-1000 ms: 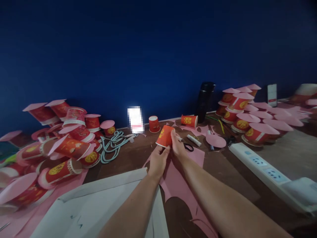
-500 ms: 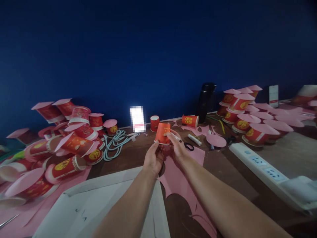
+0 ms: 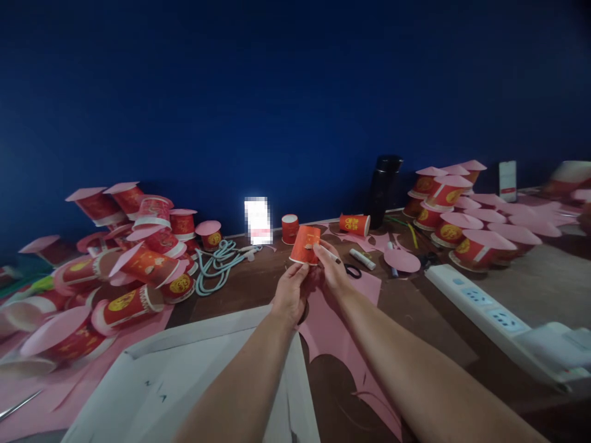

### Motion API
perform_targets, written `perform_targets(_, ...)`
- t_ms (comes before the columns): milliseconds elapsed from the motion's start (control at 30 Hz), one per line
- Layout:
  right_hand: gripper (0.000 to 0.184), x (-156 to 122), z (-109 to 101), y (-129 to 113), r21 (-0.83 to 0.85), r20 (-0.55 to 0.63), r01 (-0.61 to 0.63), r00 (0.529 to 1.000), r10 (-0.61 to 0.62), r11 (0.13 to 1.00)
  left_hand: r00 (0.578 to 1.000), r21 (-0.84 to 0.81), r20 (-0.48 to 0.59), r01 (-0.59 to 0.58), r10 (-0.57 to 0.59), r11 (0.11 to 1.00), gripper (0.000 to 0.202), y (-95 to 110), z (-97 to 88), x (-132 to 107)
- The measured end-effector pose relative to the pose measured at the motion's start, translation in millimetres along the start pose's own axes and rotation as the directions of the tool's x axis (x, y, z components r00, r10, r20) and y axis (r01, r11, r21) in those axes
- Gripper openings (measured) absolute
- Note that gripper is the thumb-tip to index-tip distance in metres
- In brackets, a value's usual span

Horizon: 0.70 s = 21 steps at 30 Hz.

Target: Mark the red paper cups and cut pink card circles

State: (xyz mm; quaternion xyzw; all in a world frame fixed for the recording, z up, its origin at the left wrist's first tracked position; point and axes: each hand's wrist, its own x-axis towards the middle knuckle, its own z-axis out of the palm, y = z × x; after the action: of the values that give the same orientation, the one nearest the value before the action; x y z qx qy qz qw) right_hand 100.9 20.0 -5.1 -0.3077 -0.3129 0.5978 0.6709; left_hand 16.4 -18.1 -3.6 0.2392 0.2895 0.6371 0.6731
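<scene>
A red paper cup (image 3: 303, 243) with gold print is held upside down, slightly tilted, over the middle of the table. My left hand (image 3: 290, 290) pinches its rim from below. From the right side, my right hand (image 3: 334, 272) closes on the cup, its thumb and fingers against the wall. A white pen-like stick (image 3: 329, 253) with a dark end is tucked in the right hand; its exact kind is unclear. Just behind stands another red paper cup (image 3: 290, 229), and a third red cup (image 3: 355, 224) lies on its side to the right.
Red cups with pink paper discs are heaped at left (image 3: 152, 264) and stacked at right (image 3: 450, 209). Around lie a coiled cable (image 3: 215, 271), a glowing phone (image 3: 258, 220), black flask (image 3: 384, 191), glue stick (image 3: 362, 259), power strip (image 3: 480, 307), cut pink paper (image 3: 339, 326) and white box (image 3: 184, 375).
Both hands have lifted the cup slightly and tilted it a little more. The view has shifted slightly; the grip stays on the same cup.
</scene>
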Motion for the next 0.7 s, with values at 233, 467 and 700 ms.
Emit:
perform_targets(233, 0.037, 6.2, -6.4, 3.6, 0.064, -0.067, -0.044, 0.997, 0.048, 0.997, 0.99, -0.186, -0.143, -0.037, 0.01, 0.982, 0.005, 9.4, -7.6, 6.4)
perform_targets(467, 0.036, 4.6, -2.1, 1.8, 0.035, -0.039, -0.046, 0.998, 0.047, 0.998, 0.988, -0.234, -0.145, 0.012, -0.047, 0.972, 0.005, 10.9, -6.2, 4.4)
perform_targets(700, 0.04, -1.0, -0.5, -0.5, 0.043, 0.084, -0.032, 0.996, 0.029, 0.999, 0.977, -0.228, -0.177, 0.072, -0.114, 0.971, 0.008, 15.6, -2.5, 2.2)
